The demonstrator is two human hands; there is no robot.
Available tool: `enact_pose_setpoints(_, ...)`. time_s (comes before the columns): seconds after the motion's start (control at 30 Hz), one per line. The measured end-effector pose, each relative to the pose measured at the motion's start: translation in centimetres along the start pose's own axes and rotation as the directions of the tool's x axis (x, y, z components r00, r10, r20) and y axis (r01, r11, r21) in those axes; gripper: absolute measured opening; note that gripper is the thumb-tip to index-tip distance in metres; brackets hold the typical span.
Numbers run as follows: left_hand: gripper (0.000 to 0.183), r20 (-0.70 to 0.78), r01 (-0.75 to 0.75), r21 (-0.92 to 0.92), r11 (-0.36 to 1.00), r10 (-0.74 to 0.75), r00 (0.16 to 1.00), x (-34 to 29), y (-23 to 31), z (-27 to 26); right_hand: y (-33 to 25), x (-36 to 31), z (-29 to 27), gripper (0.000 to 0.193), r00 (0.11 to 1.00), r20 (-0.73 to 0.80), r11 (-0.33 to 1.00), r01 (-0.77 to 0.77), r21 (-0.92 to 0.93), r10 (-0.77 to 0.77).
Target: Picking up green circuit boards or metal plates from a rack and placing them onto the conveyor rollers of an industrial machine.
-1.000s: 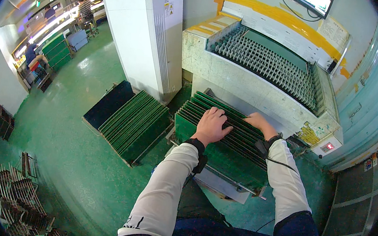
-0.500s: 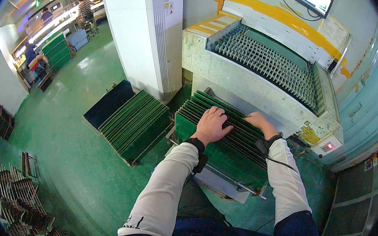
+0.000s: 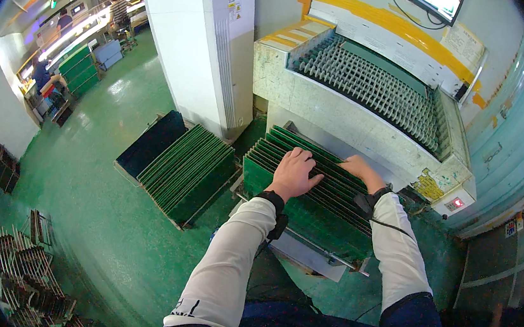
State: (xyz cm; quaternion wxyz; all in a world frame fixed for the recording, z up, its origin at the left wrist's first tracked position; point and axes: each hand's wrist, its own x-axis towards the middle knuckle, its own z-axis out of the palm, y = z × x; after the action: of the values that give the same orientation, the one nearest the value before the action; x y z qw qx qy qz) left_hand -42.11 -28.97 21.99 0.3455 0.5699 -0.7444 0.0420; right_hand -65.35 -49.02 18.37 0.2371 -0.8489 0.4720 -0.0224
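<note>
Thin green panels (image 3: 317, 217) stand on edge, packed in a row in a rack in front of me. My left hand (image 3: 296, 172) rests across their upper edges near the middle, with the thumb stretched out to the right. Farther right and back, my right hand (image 3: 363, 171) has its fingers bent over the top edge of a rear panel; the fingertips are partly hidden. Dark bands are on both wrists, and a black cable runs along my right sleeve. Below the near panel shows a metal rail (image 3: 329, 255) of the rack.
A second rack of green panels (image 3: 187, 172) stands on the floor to the left. Behind my hands is a machine with a roller bed (image 3: 372, 89), beside a tall white cabinet (image 3: 192, 35). Empty racks (image 3: 27, 266) sit lower left. People (image 3: 119, 13) work far back.
Both hands stay in place on the panels. A dark, blurred shape, which looks like part of another person, has come into view at the lower right.
</note>
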Motion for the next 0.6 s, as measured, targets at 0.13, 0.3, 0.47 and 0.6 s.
enact_pose_setpoints(0.13,0.042,-0.008,-0.012,-0.006,1.0,0.012,1.0,0.4,0.3,0.5,1.2,0.4,-0.5,0.044,1.0,0.014,0.989,0.018,-0.145,-0.016)
enact_pose_setpoints(0.3,0.042,-0.018,-0.013,0.008,1.0,0.013,1.0,0.1,-0.1,0.3,-0.6,0.1,-0.9,0.041,0.994,-0.01,0.962,0.106,-0.252,-0.112)
enact_pose_setpoints(0.47,0.048,0.079,0.028,0.03,0.999,-0.03,0.996,0.6,0.7,-0.4,-1.7,-2.2,-5.1,0.044,0.98,-0.137,0.966,0.11,-0.236,-0.145)
enact_pose_setpoints(0.6,0.047,0.098,0.076,0.0,0.997,-0.075,0.992,0.1,0.1,-1.1,-6.1,-5.2,-11.1,0.041,0.972,-0.194,0.969,0.086,-0.232,-0.132)
